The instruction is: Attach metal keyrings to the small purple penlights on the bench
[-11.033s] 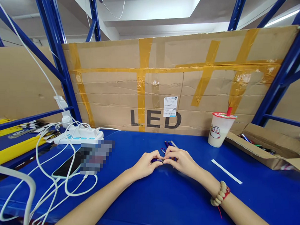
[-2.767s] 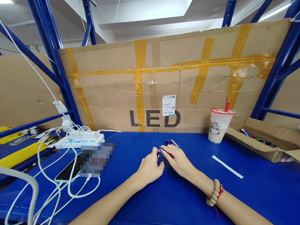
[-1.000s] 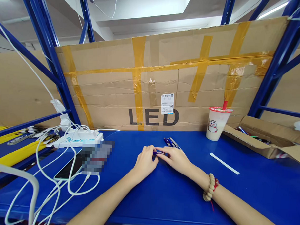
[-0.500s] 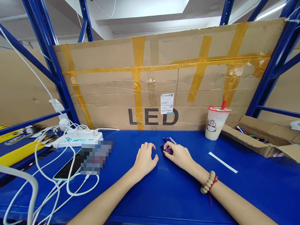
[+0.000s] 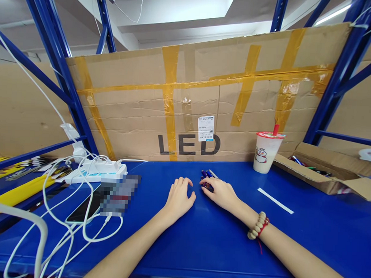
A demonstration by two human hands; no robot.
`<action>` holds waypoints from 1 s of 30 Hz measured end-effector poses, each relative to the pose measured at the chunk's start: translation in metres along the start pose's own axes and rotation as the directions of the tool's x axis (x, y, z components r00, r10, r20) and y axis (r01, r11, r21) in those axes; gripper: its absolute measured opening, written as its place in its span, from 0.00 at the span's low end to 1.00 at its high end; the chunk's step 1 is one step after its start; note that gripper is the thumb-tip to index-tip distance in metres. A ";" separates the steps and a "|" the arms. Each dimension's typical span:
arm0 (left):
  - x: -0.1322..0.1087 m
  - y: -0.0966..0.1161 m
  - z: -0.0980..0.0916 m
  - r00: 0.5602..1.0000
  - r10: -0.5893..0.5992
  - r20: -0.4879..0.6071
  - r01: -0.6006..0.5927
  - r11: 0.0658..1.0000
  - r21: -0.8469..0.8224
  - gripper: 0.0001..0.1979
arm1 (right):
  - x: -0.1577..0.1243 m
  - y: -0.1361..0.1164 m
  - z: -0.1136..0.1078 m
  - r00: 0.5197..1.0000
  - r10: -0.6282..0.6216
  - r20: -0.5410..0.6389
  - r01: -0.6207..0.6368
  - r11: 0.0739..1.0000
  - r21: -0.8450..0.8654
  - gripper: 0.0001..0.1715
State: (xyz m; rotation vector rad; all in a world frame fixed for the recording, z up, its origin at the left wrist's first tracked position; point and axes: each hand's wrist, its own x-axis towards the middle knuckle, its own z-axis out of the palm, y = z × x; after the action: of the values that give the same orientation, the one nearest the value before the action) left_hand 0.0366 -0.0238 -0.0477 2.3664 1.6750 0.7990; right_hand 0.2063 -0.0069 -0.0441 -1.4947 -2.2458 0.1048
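Observation:
My left hand rests on the blue table with fingers slightly curled and apart, holding nothing. Just to its right, my right hand lies on the table with its fingertips on a small purple pen-like piece. A few blue and purple pens lie in a small bunch right behind those fingers. A bead bracelet is on my right wrist.
A lidded drink cup stands at the back right beside an open cardboard box of pens. A white strip lies right of my hands. A power strip, white cables and a phone lie at left. A taped cardboard wall closes the back.
My hands held a purple piece together a second ago. They have parted: the left hand let go and lies free, the right hand carried the piece back toward the bunch of pens.

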 end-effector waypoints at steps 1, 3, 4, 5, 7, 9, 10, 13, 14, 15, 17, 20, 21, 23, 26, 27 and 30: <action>0.000 0.000 0.000 1.000 0.000 0.001 0.000 1.000 0.000 0.07 | 0.000 0.001 0.001 1.000 -0.005 0.001 0.005 1.000 -0.008 0.14; 0.000 0.001 -0.001 1.000 0.003 0.002 -0.003 1.000 -0.001 0.07 | 0.000 0.002 0.001 1.000 -0.010 0.005 0.010 1.000 -0.023 0.15; 0.000 0.001 -0.001 1.000 0.004 0.004 -0.004 1.000 -0.001 0.06 | 0.000 0.003 0.002 1.000 -0.012 0.008 0.012 1.000 -0.029 0.15; 0.000 0.001 -0.001 1.000 0.004 0.006 -0.004 1.000 -0.001 0.06 | 0.000 0.003 0.002 1.000 -0.015 0.011 0.015 0.999 -0.033 0.15; 0.000 0.002 -0.001 1.000 0.003 0.013 -0.003 1.000 -0.001 0.07 | 0.000 0.004 0.003 1.000 -0.019 0.014 0.020 0.999 -0.038 0.15; 0.000 0.003 -0.001 1.000 0.002 0.018 -0.002 1.000 -0.002 0.07 | 0.001 0.005 0.003 1.000 -0.021 0.013 0.022 0.999 -0.046 0.15; 0.000 0.003 -0.001 1.000 0.002 0.020 -0.002 1.000 -0.002 0.07 | 0.001 0.005 0.003 1.000 -0.020 0.011 0.020 0.998 -0.052 0.14; 0.000 0.004 -0.002 1.000 0.001 0.020 -0.001 1.000 -0.002 0.07 | 0.001 0.006 0.002 1.000 -0.008 -0.008 0.008 0.997 -0.072 0.12; -0.001 0.004 -0.002 1.000 -0.002 0.022 0.002 1.000 -0.002 0.07 | 0.001 0.006 0.002 1.000 -0.001 -0.017 0.000 0.997 -0.076 0.11; -0.001 0.004 -0.002 1.000 -0.005 0.025 0.005 1.000 -0.002 0.07 | 0.001 0.006 0.002 1.000 0.005 -0.027 -0.007 0.997 -0.076 0.10; -0.001 0.005 -0.002 0.999 -0.010 0.035 0.010 1.000 -0.005 0.07 | 0.001 0.007 0.002 0.999 0.014 -0.049 -0.018 0.998 -0.066 0.08; -0.001 0.005 -0.003 0.999 -0.009 0.040 0.009 1.000 -0.008 0.07 | 0.002 0.008 0.004 0.997 0.029 -0.077 -0.031 0.999 -0.032 0.07; -0.001 0.005 -0.003 0.999 -0.006 0.039 0.007 1.000 -0.009 0.07 | 0.002 0.009 0.004 0.996 0.035 -0.081 -0.037 0.999 -0.022 0.07; -0.002 0.005 -0.003 0.999 0.001 0.033 0.000 1.000 -0.011 0.06 | 0.003 0.008 0.004 0.996 0.045 -0.081 -0.046 0.999 -0.013 0.07; -0.002 0.005 -0.002 1.000 0.009 0.030 -0.008 1.000 -0.012 0.06 | 0.003 0.007 0.003 0.996 0.051 -0.076 -0.052 0.999 -0.009 0.08; -0.002 0.005 -0.002 0.999 0.009 0.030 -0.009 1.000 -0.011 0.06 | 0.002 0.007 0.003 0.996 0.051 -0.075 -0.052 0.999 -0.007 0.09; -0.002 0.005 -0.003 0.999 0.005 0.038 -0.005 1.000 -0.009 0.06 | 0.002 0.005 0.003 0.996 0.054 -0.071 -0.055 0.998 -0.009 0.09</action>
State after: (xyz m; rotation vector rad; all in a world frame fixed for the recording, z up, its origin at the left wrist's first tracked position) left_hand 0.0393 -0.0282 -0.0441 2.3655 1.6477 0.7559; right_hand 0.2092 -0.0022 -0.0474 -1.5416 -2.1535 0.0551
